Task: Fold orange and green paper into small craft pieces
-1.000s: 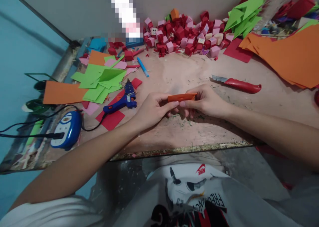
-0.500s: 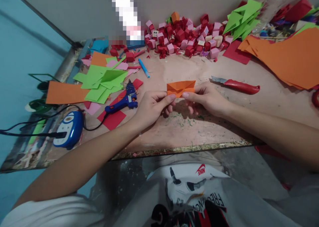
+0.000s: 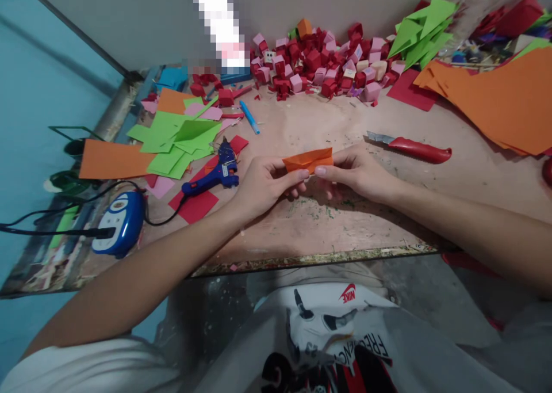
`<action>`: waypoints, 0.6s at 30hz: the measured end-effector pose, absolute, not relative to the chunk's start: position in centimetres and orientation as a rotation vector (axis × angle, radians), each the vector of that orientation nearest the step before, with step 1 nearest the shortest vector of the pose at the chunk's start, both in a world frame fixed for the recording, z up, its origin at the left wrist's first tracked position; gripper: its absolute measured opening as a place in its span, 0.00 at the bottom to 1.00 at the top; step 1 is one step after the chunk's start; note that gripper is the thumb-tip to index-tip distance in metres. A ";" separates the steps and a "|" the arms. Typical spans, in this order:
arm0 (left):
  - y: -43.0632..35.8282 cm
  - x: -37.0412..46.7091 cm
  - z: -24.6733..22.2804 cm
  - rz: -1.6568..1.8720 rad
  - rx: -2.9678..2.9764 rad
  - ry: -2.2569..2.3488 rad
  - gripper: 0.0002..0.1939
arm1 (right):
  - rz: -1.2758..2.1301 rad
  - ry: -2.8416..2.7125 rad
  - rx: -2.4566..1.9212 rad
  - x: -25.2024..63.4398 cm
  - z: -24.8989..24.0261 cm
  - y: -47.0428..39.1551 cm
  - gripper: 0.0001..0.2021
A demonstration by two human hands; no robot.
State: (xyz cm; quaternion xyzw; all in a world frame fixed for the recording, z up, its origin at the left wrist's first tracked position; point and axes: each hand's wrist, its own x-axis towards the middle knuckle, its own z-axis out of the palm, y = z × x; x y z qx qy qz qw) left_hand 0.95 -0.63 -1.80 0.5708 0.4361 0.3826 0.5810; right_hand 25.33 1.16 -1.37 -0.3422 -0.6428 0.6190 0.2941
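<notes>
A small piece of folded orange paper (image 3: 309,159) is held just above the wooden table, with creases along its face. My left hand (image 3: 271,180) pinches its left end, the thumb on the lower front edge. At the other end my right hand (image 3: 351,171) grips it the same way, and the two thumb tips are close together. The fingers behind the paper are partly hidden. To the right of my right hand lies a red-handled knife (image 3: 414,148), its blade pointing left. A blue glue gun (image 3: 218,171) rests left of my left hand.
Many small red and pink paper cubes (image 3: 317,62) are heaped at the back. Green paper sheets (image 3: 176,137) lie at the left, large orange sheets (image 3: 495,99) at the right. A blue marker (image 3: 249,117) and a blue-white corded power socket (image 3: 121,223) are also on the table (image 3: 276,240).
The orange paper has come down slightly and tilted, and its upper part now looks narrower, with the folds closer together. Both thumbs have moved nearer each other.
</notes>
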 end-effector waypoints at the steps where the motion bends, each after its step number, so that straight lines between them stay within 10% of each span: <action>1: -0.7 0.9 -1.8 0.887 1.347 1.023 0.24 | 1.644 -1.720 -0.906 25.3 -1.4 1.2 0.23; 18: -0.5 0.8 -2.2 0.875 1.379 0.988 0.19 | 1.661 -1.593 -0.940 25.0 -1.5 1.0 0.20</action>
